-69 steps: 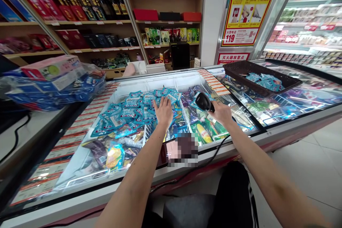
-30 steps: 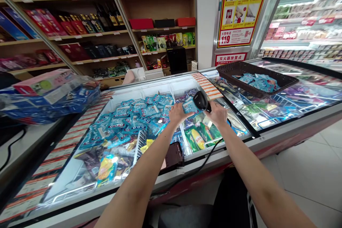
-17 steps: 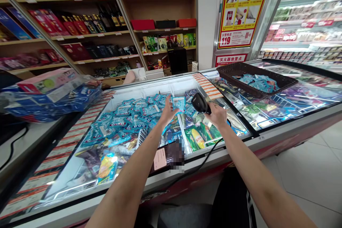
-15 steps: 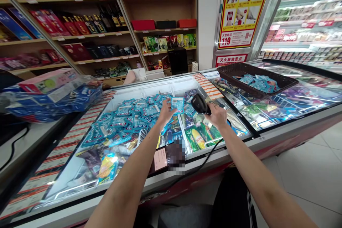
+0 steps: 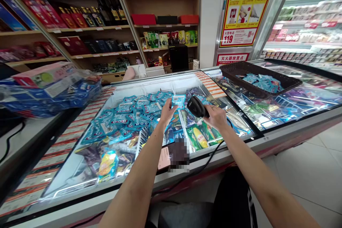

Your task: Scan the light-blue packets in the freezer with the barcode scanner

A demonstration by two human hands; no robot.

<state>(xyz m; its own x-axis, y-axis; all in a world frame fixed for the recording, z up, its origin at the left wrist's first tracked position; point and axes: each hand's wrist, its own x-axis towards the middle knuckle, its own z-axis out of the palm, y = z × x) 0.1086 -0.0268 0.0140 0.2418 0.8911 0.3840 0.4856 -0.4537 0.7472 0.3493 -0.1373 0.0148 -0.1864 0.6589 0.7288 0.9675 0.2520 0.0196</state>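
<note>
My left hand (image 5: 167, 111) pinches a small blue packet (image 5: 178, 101) and holds it upright above the open chest freezer (image 5: 149, 185). My right hand (image 5: 217, 117) grips a black barcode scanner (image 5: 197, 106), its head a short way from the packet and turned toward it. The scanner's black cable (image 5: 205, 165) drops over the freezer's front rim. Below my left hand, a heap of the same blue packets (image 5: 125, 119) fills the left freezer bin. Mixed ice-cream wrappers (image 5: 199, 135) lie in the bin under my right hand.
A dark basket (image 5: 260, 78) with more blue packets sits on the closed glass lid at the right. A phone (image 5: 173, 155) rests on the freezer's front edge. Plastic-wrapped boxes (image 5: 50, 87) lie on the counter at left. Shelves of boxed goods stand behind.
My left hand lifted one blue packet out of the heap and brought it up in front of the scanner. Packet and scanner have shifted slightly left; the scanner now sits closer to it.
</note>
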